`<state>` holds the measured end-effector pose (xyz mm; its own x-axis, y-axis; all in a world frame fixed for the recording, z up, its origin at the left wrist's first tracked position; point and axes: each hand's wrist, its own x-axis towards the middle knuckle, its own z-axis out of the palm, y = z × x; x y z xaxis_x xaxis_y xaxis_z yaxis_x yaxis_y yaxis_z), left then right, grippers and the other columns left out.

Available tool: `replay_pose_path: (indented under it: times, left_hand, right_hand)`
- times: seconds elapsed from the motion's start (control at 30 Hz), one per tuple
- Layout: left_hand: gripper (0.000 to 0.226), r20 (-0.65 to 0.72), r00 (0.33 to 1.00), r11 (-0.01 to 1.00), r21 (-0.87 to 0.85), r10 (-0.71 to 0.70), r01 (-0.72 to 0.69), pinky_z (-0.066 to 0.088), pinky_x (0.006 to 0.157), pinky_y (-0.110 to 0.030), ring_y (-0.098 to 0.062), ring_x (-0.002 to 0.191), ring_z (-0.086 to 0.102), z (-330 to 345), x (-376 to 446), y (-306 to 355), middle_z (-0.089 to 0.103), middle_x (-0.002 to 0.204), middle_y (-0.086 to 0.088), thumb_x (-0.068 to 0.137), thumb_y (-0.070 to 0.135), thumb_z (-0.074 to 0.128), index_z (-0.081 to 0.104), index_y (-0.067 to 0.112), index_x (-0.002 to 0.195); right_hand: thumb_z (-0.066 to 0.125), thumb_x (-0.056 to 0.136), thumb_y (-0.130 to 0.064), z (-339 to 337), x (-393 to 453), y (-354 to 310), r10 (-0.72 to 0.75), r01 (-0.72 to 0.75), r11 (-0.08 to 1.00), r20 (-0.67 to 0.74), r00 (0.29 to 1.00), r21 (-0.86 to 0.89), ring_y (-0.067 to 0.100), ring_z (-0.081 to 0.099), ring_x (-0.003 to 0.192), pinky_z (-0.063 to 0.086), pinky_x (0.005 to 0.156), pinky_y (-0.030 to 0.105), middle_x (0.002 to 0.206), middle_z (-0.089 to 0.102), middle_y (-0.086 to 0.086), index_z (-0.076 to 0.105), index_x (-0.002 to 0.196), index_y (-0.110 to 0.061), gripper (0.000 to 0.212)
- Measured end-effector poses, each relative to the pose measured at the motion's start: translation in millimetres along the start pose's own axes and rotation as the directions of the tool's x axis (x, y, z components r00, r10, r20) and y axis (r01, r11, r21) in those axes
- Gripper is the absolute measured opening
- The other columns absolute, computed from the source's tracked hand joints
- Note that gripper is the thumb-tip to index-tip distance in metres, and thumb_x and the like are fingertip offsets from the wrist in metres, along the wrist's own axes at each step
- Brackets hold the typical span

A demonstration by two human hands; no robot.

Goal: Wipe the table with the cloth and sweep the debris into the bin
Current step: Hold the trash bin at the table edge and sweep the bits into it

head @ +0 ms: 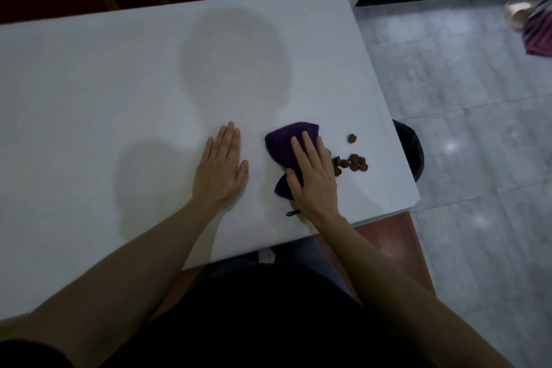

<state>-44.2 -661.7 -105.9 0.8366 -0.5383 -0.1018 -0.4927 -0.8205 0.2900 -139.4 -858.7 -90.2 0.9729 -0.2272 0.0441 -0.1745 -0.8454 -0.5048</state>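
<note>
White tabletop [119, 92] fills most of our view, with grey floor tiles [466, 116] to the right. We count one purple cloth [282, 146], roughly nine brown bits of debris [352, 162] near the right edge, and one dark bin [413, 148] just beyond that edge. Our right hand [313, 179] presses the cloth with straight fingers [309, 143], debris just beside them. Our left hand [222, 167] lies flat, fingers extended, holding nothing.

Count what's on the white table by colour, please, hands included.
Purple cloth: 1
Brown debris pieces: about 9, clumped, so not exact
Bare hands: 2, left hand, right hand
Total: about 12
</note>
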Motion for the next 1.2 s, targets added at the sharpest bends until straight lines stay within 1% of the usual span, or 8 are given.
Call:
replay_pose_path:
  times: [0.1, 0.23, 0.37, 0.5, 0.7, 0.87, 0.97, 1.2]
  left_hand:
    - [0.067, -0.014, 0.995, 0.994, -0.035, 0.099, -0.100, 0.005, 0.125, -0.041, -0.021, 0.153, 0.004, -8, 24, 16, 0.007, 0.165, -0.011, 0.100, 0.040, 0.016, 0.011, 0.004, 0.157]
    - [0.065, -0.042, 0.970, 0.968, -0.077, 0.238, -0.240, 0.006, 0.125, -0.040, -0.022, 0.153, 0.008, -17, 62, 52, 0.013, 0.165, -0.010, 0.101, 0.039, 0.019, 0.016, 0.005, 0.156]
    - [0.065, -0.033, 0.931, 0.927, -0.083, 0.363, -0.365, 0.006, 0.125, -0.039, -0.023, 0.152, 0.012, -18, 99, 109, 0.017, 0.164, -0.011, 0.100, 0.038, 0.020, 0.018, 0.005, 0.156]
    - [0.065, -0.009, 0.904, 0.900, -0.090, 0.427, -0.426, 0.011, 0.124, -0.038, -0.026, 0.150, 0.023, -2, 148, 184, 0.026, 0.161, -0.013, 0.100, 0.040, 0.020, 0.026, 0.004, 0.154]
    - [0.067, 0.070, 0.895, 0.894, -0.117, 0.441, -0.432, 0.012, 0.124, -0.034, -0.024, 0.150, 0.022, 43, 217, 305, 0.029, 0.160, -0.011, 0.100, 0.044, 0.022, 0.029, 0.005, 0.153]
    - [0.060, 0.198, 0.911, 0.928, -0.165, 0.362, -0.333, 0.012, 0.124, -0.035, -0.022, 0.152, 0.015, 82, 259, 377, 0.022, 0.163, -0.009, 0.105, 0.036, 0.036, 0.022, 0.008, 0.156]
    - [0.062, 0.257, 0.904, 0.939, -0.149, 0.341, -0.311, 0.012, 0.124, -0.036, -0.021, 0.152, 0.012, 111, 275, 395, 0.017, 0.164, -0.008, 0.104, 0.035, 0.037, 0.017, 0.009, 0.157]
    - [0.066, 0.386, 0.901, 0.979, -0.029, 0.197, -0.202, 0.009, 0.124, -0.038, -0.022, 0.153, 0.003, 226, 323, 382, 0.003, 0.166, -0.007, 0.105, 0.037, 0.034, 0.005, 0.011, 0.158]
  right_hand:
    - [0.035, 0.100, -0.036, -18, 1, 9, 0.043, -0.043, 0.999, -0.056, 0.997, 0.003, 0.027, 0.013, 0.150, 0.013, 0.122, 0.039, 0.160, 0.023, 0.003, 0.030, 0.152, -0.018, 0.056]
    - [0.031, 0.102, -0.038, -48, 2, 46, 0.144, -0.143, 0.990, -0.165, 0.976, 0.017, 0.028, 0.019, 0.148, 0.020, 0.121, 0.044, 0.157, 0.031, 0.006, 0.037, 0.149, -0.013, 0.054]
    - [0.034, 0.102, -0.035, -90, -1, 114, 0.237, -0.245, 0.969, -0.249, 0.939, -0.004, 0.029, 0.023, 0.147, 0.021, 0.120, 0.043, 0.155, 0.035, 0.008, 0.040, 0.147, -0.011, 0.052]
    - [0.038, 0.102, -0.035, -137, -7, 200, 0.385, -0.404, 0.914, -0.238, 0.891, -0.032, 0.026, 0.020, 0.148, 0.022, 0.120, 0.043, 0.157, 0.033, 0.005, 0.038, 0.149, -0.015, 0.050]
    - [0.045, 0.101, -0.028, -177, -10, 341, 0.597, -0.598, 0.801, -0.040, 0.801, -0.017, 0.025, 0.022, 0.147, 0.024, 0.117, 0.040, 0.158, 0.031, 0.004, 0.032, 0.151, -0.017, 0.053]
    - [0.049, 0.098, -0.018, -196, -7, 411, 0.673, -0.677, 0.734, 0.070, 0.736, 0.055, 0.027, 0.034, 0.140, 0.028, 0.113, 0.037, 0.152, 0.039, 0.010, 0.037, 0.148, -0.010, 0.051]
    - [0.048, 0.097, -0.014, -190, 2, 445, 0.688, -0.695, 0.716, 0.097, 0.719, 0.068, 0.028, 0.037, 0.138, 0.029, 0.110, 0.036, 0.149, 0.042, 0.013, 0.040, 0.145, -0.006, 0.049]
    - [0.045, 0.098, -0.023, -112, 17, 536, 0.744, -0.752, 0.656, 0.115, 0.658, 0.066, 0.026, 0.016, 0.149, 0.021, 0.118, 0.042, 0.162, 0.019, 0.007, 0.019, 0.154, -0.015, 0.063]
